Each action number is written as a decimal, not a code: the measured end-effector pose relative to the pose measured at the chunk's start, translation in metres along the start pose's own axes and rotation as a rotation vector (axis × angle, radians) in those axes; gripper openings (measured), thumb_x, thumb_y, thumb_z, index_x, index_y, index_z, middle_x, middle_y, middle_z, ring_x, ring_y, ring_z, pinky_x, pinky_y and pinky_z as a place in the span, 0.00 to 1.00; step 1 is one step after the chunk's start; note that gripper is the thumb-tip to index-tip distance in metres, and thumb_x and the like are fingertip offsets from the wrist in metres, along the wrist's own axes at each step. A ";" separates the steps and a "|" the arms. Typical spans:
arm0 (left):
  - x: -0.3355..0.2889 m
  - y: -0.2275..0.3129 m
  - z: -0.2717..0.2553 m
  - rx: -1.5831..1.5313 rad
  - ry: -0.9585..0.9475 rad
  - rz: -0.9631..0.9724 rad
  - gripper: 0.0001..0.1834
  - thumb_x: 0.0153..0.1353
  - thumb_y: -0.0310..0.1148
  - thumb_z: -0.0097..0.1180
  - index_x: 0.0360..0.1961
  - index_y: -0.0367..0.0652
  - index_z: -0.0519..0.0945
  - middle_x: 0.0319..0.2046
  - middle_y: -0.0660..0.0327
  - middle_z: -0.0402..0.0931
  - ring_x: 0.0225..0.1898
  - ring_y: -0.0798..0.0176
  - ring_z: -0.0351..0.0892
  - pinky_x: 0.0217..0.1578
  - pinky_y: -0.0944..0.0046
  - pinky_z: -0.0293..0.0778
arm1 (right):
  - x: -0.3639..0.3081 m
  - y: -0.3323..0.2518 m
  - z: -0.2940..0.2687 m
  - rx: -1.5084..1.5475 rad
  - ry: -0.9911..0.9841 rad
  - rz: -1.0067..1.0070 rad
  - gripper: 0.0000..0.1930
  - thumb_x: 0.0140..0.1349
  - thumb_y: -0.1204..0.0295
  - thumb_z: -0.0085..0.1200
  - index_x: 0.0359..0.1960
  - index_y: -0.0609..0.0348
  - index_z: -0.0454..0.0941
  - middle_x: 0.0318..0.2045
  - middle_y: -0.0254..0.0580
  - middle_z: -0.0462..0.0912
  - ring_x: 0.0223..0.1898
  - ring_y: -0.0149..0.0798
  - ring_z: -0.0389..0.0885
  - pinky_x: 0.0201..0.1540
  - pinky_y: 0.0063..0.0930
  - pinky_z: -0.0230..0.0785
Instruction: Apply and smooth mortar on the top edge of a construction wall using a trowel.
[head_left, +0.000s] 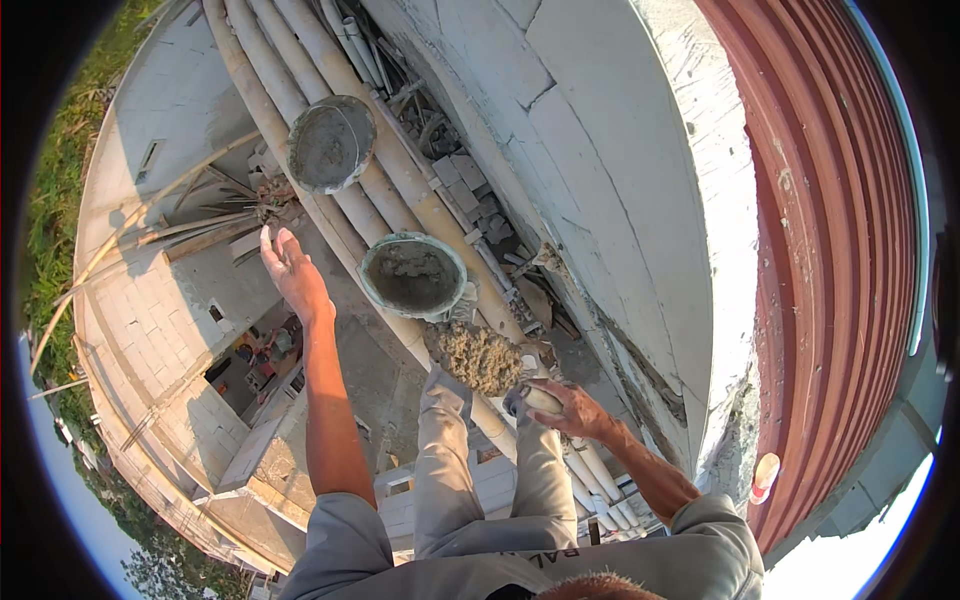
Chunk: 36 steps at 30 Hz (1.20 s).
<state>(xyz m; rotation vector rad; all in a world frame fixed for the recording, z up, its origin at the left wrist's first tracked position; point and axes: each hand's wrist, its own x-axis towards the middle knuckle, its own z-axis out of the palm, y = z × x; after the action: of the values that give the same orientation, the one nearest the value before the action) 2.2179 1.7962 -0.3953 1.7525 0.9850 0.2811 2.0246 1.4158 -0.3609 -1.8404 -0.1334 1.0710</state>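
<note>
My right hand (577, 408) is wrapped round the pale handle (543, 399) of a trowel. A heap of wet, sandy mortar (480, 358) covers most of its blade, in front of my knees. My left hand (295, 275) reaches out to the left with fingers stretched, holding nothing. Just beyond the mortar stands a bucket (413, 275) partly filled with grey mortar. Farther off, a second bucket (331, 144) holds smoother grey mix. Both buckets rest on a row of long round poles (400, 215).
A grey block wall (620, 170) with a rough pale top rises at my right. Behind it lies a red corrugated roof (830, 250). Broken blocks (465, 180) lie below the poles. At left there is a drop to a lower block structure (165, 340) and timber boards (205, 235).
</note>
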 end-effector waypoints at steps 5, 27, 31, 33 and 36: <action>-0.049 0.286 0.138 -0.115 -0.300 0.556 0.41 0.66 0.61 0.40 0.69 0.41 0.52 0.66 0.45 0.52 0.66 0.46 0.55 0.62 0.48 0.60 | -0.122 -0.117 -0.058 0.105 0.053 0.219 0.30 0.59 0.60 0.59 0.61 0.57 0.66 0.47 0.56 0.80 0.44 0.50 0.83 0.49 0.39 0.73; -0.045 0.366 0.294 0.761 -0.098 0.736 0.29 0.69 0.49 0.38 0.66 0.46 0.60 0.71 0.49 0.41 0.70 0.47 0.49 0.60 0.41 0.56 | -0.092 -0.198 -0.316 0.177 0.445 0.262 0.32 0.57 0.58 0.52 0.61 0.62 0.64 0.36 0.57 0.81 0.28 0.44 0.82 0.37 0.40 0.74; -0.040 0.363 0.300 0.699 -0.113 0.806 0.28 0.70 0.48 0.37 0.66 0.46 0.61 0.70 0.48 0.41 0.70 0.47 0.49 0.61 0.41 0.55 | -0.021 -0.206 -0.373 0.210 0.432 0.130 0.33 0.55 0.59 0.50 0.62 0.64 0.63 0.38 0.57 0.81 0.30 0.45 0.82 0.37 0.41 0.73; -0.026 0.356 0.286 0.765 -0.036 0.855 0.26 0.70 0.46 0.38 0.65 0.46 0.62 0.70 0.48 0.41 0.67 0.41 0.52 0.59 0.41 0.59 | 0.041 -0.204 -0.387 0.138 0.421 -0.004 0.33 0.56 0.60 0.50 0.61 0.64 0.63 0.40 0.58 0.80 0.34 0.47 0.81 0.40 0.42 0.73; -0.020 0.353 0.285 0.799 0.001 0.902 0.25 0.70 0.44 0.39 0.65 0.44 0.62 0.70 0.47 0.41 0.64 0.35 0.56 0.56 0.41 0.63 | 0.119 -0.212 -0.407 0.064 0.493 -0.122 0.34 0.52 0.61 0.50 0.62 0.62 0.64 0.37 0.54 0.80 0.27 0.42 0.78 0.34 0.40 0.73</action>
<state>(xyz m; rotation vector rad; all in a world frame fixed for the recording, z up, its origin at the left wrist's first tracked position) 2.5481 1.5523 -0.2008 2.8737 0.2154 0.4889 2.4611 1.3107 -0.2088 -1.9549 0.0793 0.5100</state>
